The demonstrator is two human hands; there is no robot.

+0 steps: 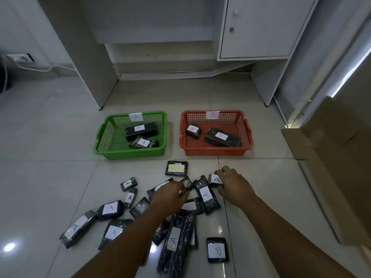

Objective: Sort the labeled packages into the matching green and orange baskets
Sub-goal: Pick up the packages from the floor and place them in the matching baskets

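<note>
Black-wrapped packages lie scattered label-up on the tile floor (60, 177) nearest the person, mostly A's plus one B package (217, 250) at the near right, so letters read at a glance. Just beyond, the left hand (170, 194) pinches a small package (187, 182) whose label I cannot read, while the right hand (233, 183) curls around the A-labeled package (215, 179) — probably both picks for one trip. Farthest, the green basket (104, 137) tagged A and the orange basket (185, 135) tagged B sit side by side, two packages in each — tags face the sorter.
</note>
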